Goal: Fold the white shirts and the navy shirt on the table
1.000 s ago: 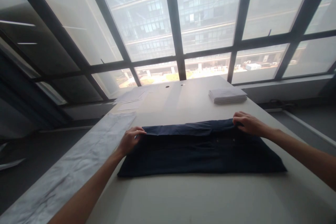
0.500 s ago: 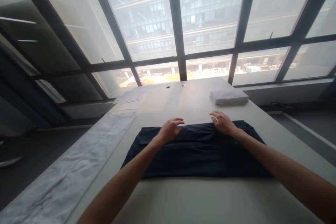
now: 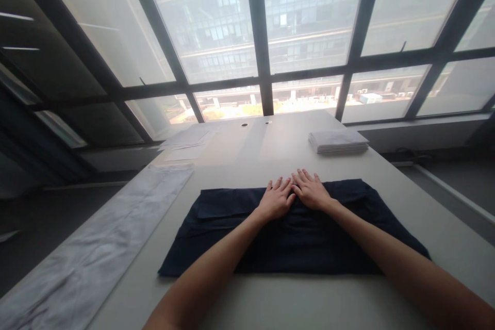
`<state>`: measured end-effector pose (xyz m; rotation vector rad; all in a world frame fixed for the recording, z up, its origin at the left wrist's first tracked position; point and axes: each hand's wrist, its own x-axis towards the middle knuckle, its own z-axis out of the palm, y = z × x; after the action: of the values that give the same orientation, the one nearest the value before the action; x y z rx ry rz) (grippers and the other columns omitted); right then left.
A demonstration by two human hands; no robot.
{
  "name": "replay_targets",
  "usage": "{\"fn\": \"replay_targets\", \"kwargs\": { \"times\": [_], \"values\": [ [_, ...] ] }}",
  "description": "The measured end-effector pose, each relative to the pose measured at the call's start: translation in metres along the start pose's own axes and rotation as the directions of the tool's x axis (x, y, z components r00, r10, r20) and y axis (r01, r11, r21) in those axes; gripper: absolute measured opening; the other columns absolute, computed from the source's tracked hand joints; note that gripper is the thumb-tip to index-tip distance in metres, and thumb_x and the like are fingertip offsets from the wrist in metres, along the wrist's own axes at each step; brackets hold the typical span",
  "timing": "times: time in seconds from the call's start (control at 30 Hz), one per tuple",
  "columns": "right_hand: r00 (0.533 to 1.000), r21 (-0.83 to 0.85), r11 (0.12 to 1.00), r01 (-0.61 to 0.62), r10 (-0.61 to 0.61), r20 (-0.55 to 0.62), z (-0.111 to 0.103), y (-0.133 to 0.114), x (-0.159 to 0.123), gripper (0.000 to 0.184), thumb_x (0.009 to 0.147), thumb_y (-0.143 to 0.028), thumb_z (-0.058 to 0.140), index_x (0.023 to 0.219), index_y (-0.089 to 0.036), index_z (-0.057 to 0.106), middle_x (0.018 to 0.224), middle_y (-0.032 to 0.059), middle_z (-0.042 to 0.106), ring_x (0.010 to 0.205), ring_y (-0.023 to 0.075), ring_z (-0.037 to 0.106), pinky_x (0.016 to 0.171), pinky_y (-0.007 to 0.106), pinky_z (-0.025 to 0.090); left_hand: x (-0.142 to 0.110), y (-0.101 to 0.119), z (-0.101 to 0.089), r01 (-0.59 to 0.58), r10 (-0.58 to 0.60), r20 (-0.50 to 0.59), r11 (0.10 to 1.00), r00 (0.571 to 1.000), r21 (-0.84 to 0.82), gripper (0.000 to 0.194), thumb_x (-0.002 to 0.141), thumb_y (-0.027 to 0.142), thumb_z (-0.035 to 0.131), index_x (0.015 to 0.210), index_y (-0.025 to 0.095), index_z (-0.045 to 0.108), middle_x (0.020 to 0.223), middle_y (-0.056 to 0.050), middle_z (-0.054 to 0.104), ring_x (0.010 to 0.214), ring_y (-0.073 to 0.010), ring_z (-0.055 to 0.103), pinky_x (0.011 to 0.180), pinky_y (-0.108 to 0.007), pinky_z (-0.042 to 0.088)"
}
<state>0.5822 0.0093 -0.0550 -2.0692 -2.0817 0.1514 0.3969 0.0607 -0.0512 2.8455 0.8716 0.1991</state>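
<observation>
A dark navy folded cloth (image 3: 220, 216), perhaps a garment, lies spread across the white table (image 3: 247, 299). Flat on its far middle part rests my left hand (image 3: 276, 198), fingers spread and pointing away from me. Right beside it, my right hand (image 3: 310, 190) lies palm down with its fingers apart, the tips reaching to the cloth's far edge. The two hands meet at the thumbs. Neither one grips anything. Small creases run through the cloth around them, and my forearms cover parts of its near half.
A stack of folded white cloth (image 3: 338, 142) sits at the table's far right. Along the left edge stretches a long, wrinkled whitish cloth (image 3: 104, 232), with several white sheets (image 3: 185, 142) beyond it. Large windows (image 3: 305, 20) rise behind the table.
Both hands have come down from just above the cloth and drawn together at its middle, fingers now flattened. The cloth looks wider and smoother in view.
</observation>
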Motion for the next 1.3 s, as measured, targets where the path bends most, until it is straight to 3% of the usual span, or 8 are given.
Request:
{"fn": "replay_targets", "kwargs": {
  "times": [0.1,0.2,0.37,0.77,0.9,1.13,1.2,1.3],
  "values": [
    [0.998,-0.008,0.999,-0.040,0.040,0.044,-0.006,0.015,-0.002,0.069,0.103,-0.057,0.020,0.160,-0.018,0.028,0.168,0.0133,0.017,0.155,0.0294,0.012,0.122,0.059,0.009,0.002,0.001,-0.001,0.011,-0.011,0.007,1.000,1.000,0.003,0.061,0.106,0.052,0.027,0.161,0.026,0.027,0.166,-0.005,0.026,0.154,-0.0308,0.016,0.123,-0.059,0.012],
    [0.987,-0.047,0.991,-0.129,0.133,0.088,-0.016,0.050,-0.014,0.073,0.102,-0.061,0.018,0.160,-0.018,0.026,0.168,0.0132,0.014,0.155,0.0281,0.010,0.122,0.059,0.007,0.003,0.002,-0.002,0.013,-0.013,0.008,1.000,1.000,-0.006,0.061,0.106,0.052,0.027,0.161,0.025,0.027,0.166,-0.005,0.024,0.154,-0.0314,0.015,0.123,-0.059,0.013],
    [0.961,-0.139,0.954,-0.267,0.275,0.037,-0.029,0.100,-0.035,0.077,0.100,-0.064,0.016,0.161,-0.018,0.026,0.168,0.0143,0.011,0.156,0.0291,0.007,0.121,0.062,0.002,0.004,0.002,-0.005,0.013,-0.013,0.017,1.000,1.000,-0.012,0.060,0.105,0.051,0.026,0.160,0.027,0.028,0.166,-0.004,0.025,0.154,-0.0315,0.016,0.123,-0.059,0.013],
    [0.965,-0.102,0.962,-0.255,0.259,0.029,-0.029,0.102,-0.039,0.070,0.101,-0.059,0.020,0.159,-0.021,0.031,0.168,0.0136,0.015,0.155,0.0288,0.010,0.121,0.060,0.008,0.000,-0.004,-0.011,0.029,-0.028,0.030,0.999,0.999,-0.028,0.063,0.105,0.056,0.026,0.162,0.028,0.022,0.168,-0.006,0.018,0.155,-0.0308,0.010,0.122,-0.061,0.010],
    [0.966,-0.112,0.961,-0.252,0.256,0.026,-0.027,0.104,-0.038,0.070,0.101,-0.059,0.021,0.159,-0.021,0.031,0.168,0.0143,0.015,0.155,0.0290,0.011,0.121,0.060,0.009,-0.027,-0.037,-0.024,0.094,-0.093,0.075,0.996,0.993,-0.011,0.069,0.103,0.061,0.026,0.163,0.028,0.017,0.168,-0.006,0.014,0.155,-0.0317,0.006,0.121,-0.062,0.005],
    [0.971,-0.097,0.967,-0.237,0.239,0.013,-0.022,0.107,-0.035,0.070,0.101,-0.059,0.021,0.158,-0.021,0.032,0.168,0.0143,0.017,0.155,0.0296,0.013,0.120,0.062,0.010,-0.122,-0.144,-0.050,0.357,-0.360,0.001,0.927,0.933,0.113,0.067,0.104,0.059,0.024,0.160,0.024,0.028,0.166,-0.012,0.021,0.154,-0.0334,0.015,0.119,-0.058,0.018],
    [0.972,-0.092,0.968,-0.234,0.235,0.004,-0.021,0.108,-0.035,0.070,0.101,-0.059,0.022,0.158,-0.021,0.033,0.167,0.0142,0.019,0.155,0.0303,0.015,0.120,0.062,0.011,-0.136,-0.161,-0.053,0.391,-0.391,-0.033,0.911,0.920,0.132,0.066,0.104,0.057,0.025,0.158,0.021,0.033,0.165,-0.014,0.026,0.153,-0.0343,0.020,0.118,-0.058,0.022],
    [0.972,-0.085,0.968,-0.235,0.236,0.000,-0.023,0.108,-0.037,0.069,0.101,-0.059,0.022,0.157,-0.020,0.034,0.167,0.0145,0.021,0.154,0.0309,0.017,0.120,0.061,0.013,-0.141,-0.168,-0.056,0.399,-0.397,-0.048,0.907,0.917,0.131,0.062,0.103,0.055,0.031,0.154,0.020,0.041,0.162,-0.016,0.033,0.151,-0.0351,0.026,0.116,-0.059,0.026]
  ]
}}
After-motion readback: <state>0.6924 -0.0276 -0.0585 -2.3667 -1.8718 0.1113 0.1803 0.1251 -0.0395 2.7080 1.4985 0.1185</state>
